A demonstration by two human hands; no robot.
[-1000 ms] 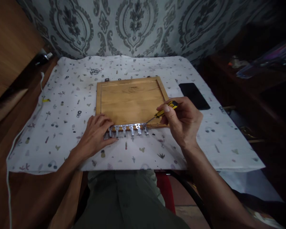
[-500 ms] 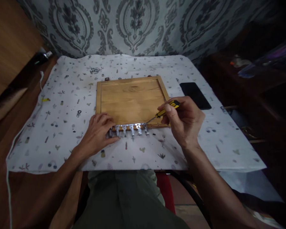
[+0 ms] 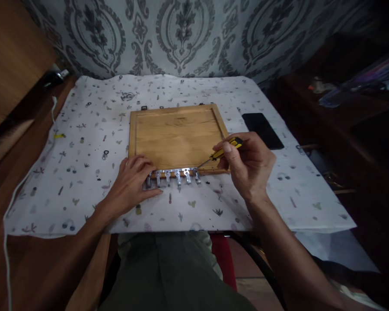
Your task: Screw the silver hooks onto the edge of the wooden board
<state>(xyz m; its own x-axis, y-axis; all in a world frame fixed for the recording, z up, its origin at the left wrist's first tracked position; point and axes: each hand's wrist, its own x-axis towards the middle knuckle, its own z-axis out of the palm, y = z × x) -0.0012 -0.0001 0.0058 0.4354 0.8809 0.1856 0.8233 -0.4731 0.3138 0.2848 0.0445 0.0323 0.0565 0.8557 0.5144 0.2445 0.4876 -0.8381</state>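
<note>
“Six metal hooks [image 3: 178, 177] made a row; where was their rail [image 3: 173, 171]?”

“Along the near edge of the wooden board [image 3: 175, 136], which lay flat on the patterned tablecloth [image 3: 90, 172].”

“And the left hand [image 3: 130, 182]?”

“It rested at the rail's left end, thumb set a little apart from the fingers; whether they gripped anything, I couldn't tell.”

“The right hand [image 3: 251, 164]?”

“Its fingers were closed round a yellow-and-black screwdriver [image 3: 218, 153], the tip at the rail's right end.”

“Anything beyond that?”

“A black phone [image 3: 263, 130] lay on the tablecloth, near that hand.”
</note>
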